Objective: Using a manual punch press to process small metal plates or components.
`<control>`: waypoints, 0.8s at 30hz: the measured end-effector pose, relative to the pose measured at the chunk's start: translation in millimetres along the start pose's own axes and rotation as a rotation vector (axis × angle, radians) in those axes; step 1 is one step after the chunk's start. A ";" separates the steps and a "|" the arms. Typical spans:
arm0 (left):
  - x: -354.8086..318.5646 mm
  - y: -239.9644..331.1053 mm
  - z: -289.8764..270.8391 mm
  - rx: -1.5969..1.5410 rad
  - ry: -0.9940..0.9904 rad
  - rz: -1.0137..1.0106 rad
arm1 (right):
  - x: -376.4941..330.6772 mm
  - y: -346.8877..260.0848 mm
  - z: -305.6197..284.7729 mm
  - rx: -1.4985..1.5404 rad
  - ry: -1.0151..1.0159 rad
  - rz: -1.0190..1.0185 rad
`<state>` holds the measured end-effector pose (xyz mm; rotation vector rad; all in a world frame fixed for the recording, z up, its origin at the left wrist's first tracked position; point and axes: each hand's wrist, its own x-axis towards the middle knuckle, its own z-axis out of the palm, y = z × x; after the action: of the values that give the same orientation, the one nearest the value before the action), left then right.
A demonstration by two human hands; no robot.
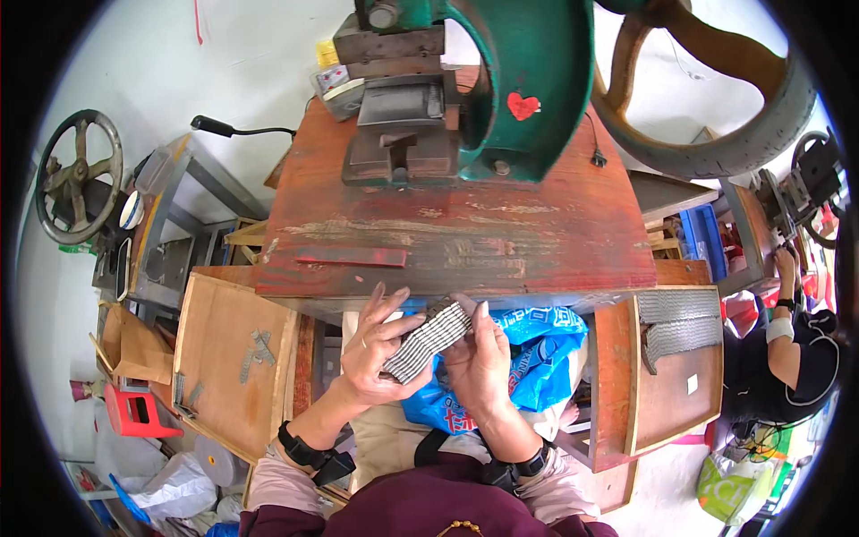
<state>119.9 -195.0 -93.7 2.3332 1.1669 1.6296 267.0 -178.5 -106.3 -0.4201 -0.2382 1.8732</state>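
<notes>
Above my lap, in front of the bench edge, I hold a tight stack of small grey metal pieces point(428, 342), lined up in ridged rows and tilted up toward the right. My left hand point(371, 358) grips its left end, with some fingers raised over the top. My right hand point(485, 367) closes round the right end, thumb up; its other fingers are partly hidden behind the stack. Below lies a crumpled blue plastic bag point(546, 353) across my lap. What exact part the metal pieces are, I cannot tell.
A green hand press point(528, 89) with a large handwheel point(716, 161) stands on the worn red wooden bench point(447, 224). The left wooden tray point(228, 331) has several loose metal pieces; the right tray point(667, 421) holds packed rows. A co-worker point(787, 349) works at far right.
</notes>
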 end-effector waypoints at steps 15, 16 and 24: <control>-68.6 2.0 37.5 -0.052 -0.235 -0.136 | -7.0 -10.5 -69.1 -0.853 0.234 -0.150; -74.6 4.6 26.4 0.008 -0.276 -0.174 | -11.7 -8.3 -71.0 -0.954 0.189 -0.159; -177.7 -12.4 -199.7 0.752 -0.001 -0.876 | -9.6 4.1 -121.3 -1.954 -0.261 0.050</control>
<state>-79.1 -364.8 -150.2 1.5626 2.6135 0.9402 314.8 -193.9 -217.2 -1.3938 -2.2383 1.1223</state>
